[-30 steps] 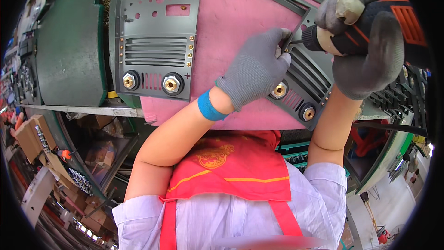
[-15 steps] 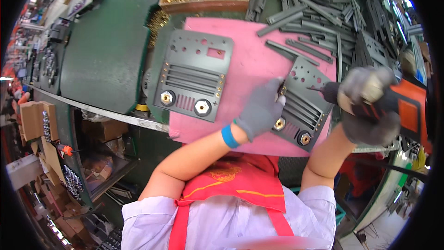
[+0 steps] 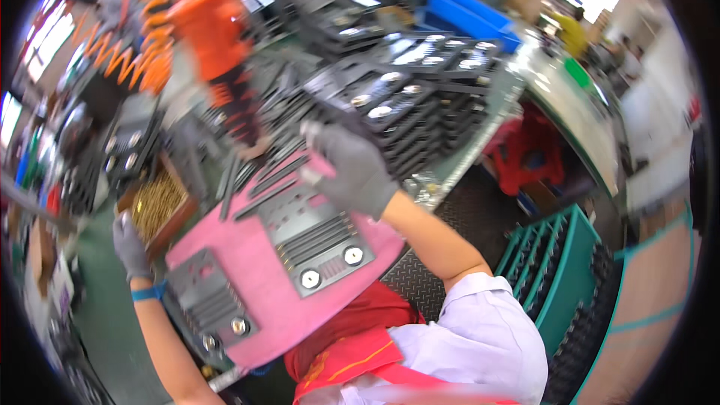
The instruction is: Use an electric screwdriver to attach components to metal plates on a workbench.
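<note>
**Both gloved hands at the pink mat, view blurred**

Your right hand [image 3: 351,167] grips the pink mat's [image 3: 259,285] far edge, fingers closed on it. Your left hand [image 3: 132,246] sits at its left corner; grip unreadable through blur. Two grey panels [image 3: 319,244] lie on the mat. Beside it, a box of brass screws [image 3: 156,204].

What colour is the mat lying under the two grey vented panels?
Pink: the mat shows in the head view, beneath both grey panels.
</note>
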Demonstrator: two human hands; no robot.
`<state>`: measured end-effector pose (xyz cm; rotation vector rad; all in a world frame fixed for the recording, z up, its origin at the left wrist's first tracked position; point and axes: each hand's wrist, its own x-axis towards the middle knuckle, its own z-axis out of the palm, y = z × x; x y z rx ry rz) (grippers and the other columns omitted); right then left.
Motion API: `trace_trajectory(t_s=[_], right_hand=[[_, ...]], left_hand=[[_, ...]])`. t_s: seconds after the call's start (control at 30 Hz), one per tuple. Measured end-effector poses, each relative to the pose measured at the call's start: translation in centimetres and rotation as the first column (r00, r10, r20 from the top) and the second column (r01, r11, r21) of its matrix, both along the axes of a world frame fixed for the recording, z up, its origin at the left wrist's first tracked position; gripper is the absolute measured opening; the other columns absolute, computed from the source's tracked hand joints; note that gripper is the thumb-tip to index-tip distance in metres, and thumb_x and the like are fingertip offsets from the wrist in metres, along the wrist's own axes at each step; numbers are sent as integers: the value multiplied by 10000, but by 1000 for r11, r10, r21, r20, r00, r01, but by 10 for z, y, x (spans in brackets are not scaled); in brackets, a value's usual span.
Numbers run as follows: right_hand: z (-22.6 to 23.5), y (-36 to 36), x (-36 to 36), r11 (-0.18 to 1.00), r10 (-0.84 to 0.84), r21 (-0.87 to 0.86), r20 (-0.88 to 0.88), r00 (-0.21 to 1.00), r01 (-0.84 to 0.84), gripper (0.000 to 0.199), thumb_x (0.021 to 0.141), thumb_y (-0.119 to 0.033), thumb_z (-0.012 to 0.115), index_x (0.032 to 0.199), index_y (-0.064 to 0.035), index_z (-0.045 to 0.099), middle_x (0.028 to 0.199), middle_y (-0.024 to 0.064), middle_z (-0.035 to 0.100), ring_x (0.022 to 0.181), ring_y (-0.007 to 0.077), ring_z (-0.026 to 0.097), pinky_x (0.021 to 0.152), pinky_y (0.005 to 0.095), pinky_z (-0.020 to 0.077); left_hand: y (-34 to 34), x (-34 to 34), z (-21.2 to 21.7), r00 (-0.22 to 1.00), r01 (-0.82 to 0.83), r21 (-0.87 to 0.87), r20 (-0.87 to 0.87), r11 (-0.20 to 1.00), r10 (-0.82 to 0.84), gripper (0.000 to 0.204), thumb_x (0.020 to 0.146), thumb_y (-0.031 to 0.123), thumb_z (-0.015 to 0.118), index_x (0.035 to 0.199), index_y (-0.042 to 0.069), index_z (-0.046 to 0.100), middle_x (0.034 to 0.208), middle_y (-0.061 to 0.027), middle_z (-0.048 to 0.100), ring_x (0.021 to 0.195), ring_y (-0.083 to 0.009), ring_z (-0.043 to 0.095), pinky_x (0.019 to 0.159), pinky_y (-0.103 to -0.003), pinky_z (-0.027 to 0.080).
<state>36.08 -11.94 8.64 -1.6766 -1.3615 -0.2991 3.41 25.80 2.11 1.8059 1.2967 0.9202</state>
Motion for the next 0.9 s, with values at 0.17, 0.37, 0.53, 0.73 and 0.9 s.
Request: trace_trajectory(t_s=[0.17,0.37,0.53,0.73,0.9], right_hand=[[-59,-59,-33,695,-349,-716,-253,902,68,517,933,-328,522,1314,12,442,1066,267,615,969,386,616,861,458,475],[-97,-61,-48,855,-135,-508,-409,902,-102,532,962,-256,438,1435,-37,334,871,251,630,792,411,625,732,491,479],[-73,-23,-103,806,16,-536,-404,915,-250,639,954,-227,444,1497,-27,173,680,199,600,569,378,580,574,484,469],[-69,43,-183,814,151,-414,-527,836,-408,662,943,-191,433,1483,46,133,660,222,592,546,396,568,574,507,459],[-71,61,-214,712,153,-510,-557,816,-482,710,946,-205,425,1476,85,53,669,211,611,550,389,577,571,506,460]], left_hand=[[-15,20,-5,920,260,398,-379,880,-101,407,1015,213,418,1349,-12,479,1358,-161,508,1288,-269,443,1082,-347,309],[-112,18,39,895,435,192,18,880,-446,431,1032,205,386,1370,-57,443,1409,-167,468,1318,-253,422,1112,-337,284],[-181,-34,69,904,423,-41,89,905,-418,494,1040,287,366,1398,-50,414,1421,-163,450,1316,-238,418,1106,-345,293],[-215,-82,47,936,257,-424,334,868,-113,566,1049,377,323,1425,-43,376,1368,-127,493,1253,-173,466,1054,-302,353],[-218,-128,3,943,317,-506,256,802,-211,579,1045,384,340,1442,-38,347,1368,-163,471,1203,-198,494,1018,-306,392]])
